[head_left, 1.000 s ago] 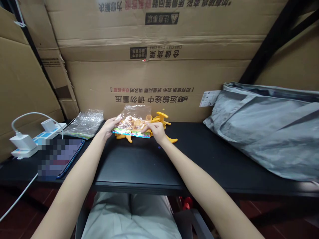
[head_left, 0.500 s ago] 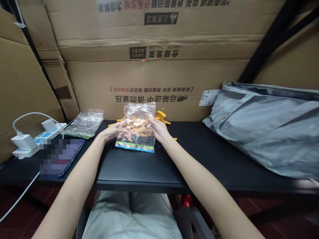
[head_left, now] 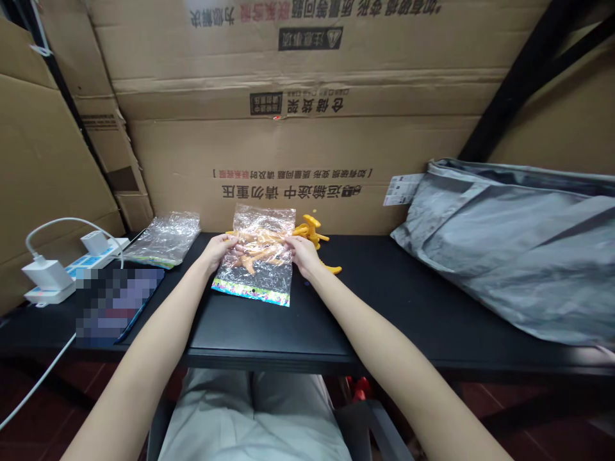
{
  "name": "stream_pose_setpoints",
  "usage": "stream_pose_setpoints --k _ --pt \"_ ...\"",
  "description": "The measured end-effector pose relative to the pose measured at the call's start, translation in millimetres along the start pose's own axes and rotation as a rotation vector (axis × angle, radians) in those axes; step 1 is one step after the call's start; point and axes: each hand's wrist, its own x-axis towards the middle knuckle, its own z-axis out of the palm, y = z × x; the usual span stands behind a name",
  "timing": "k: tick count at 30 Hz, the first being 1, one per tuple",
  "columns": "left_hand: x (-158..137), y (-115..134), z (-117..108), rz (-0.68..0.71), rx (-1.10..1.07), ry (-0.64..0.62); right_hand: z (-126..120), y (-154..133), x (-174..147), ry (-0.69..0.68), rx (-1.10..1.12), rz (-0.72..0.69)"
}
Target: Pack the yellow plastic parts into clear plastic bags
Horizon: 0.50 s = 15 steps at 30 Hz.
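Note:
A clear plastic bag [head_left: 262,278] with a colourful printed strip along its near edge is stretched between my hands over the table. My left hand [head_left: 218,251] pinches its left side, and my right hand [head_left: 303,255] pinches its right side. Through the film several orange-yellow pieces show; I cannot tell whether they lie inside the bag or behind it. More yellow plastic figures [head_left: 311,230], perhaps toy animals, lie just beyond my right hand. One curved yellow end [head_left: 333,269] sticks out beside my right wrist.
At the left, another clear bag [head_left: 168,237] lies near a white power strip [head_left: 98,256] with plugged-in chargers and a phone [head_left: 120,304]. A large grey bag [head_left: 519,250] rests at the right. Cardboard [head_left: 408,128] walls the back of the black table [head_left: 269,330].
The bag has shifted slightly left and towards me and is flatter. My left hand has gone from spread fingers to pinching the edge; my right hand also grips the side now.

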Motion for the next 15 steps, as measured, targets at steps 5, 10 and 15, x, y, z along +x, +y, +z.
stream_pose_setpoints --k 5,10,15 --pt "-0.1 1.9 -3.7 -0.142 -0.039 -0.109 -1.3 -0.1 0.4 0.012 0.001 0.001" --pt "3.9 -5.6 -1.1 0.019 -0.039 -0.014 0.0 2.7 1.1 -0.011 0.001 -0.009" --pt "3.2 -10.0 4.0 0.041 0.02 -0.028 -1.7 2.2 3.2 -0.005 0.0 -0.082"
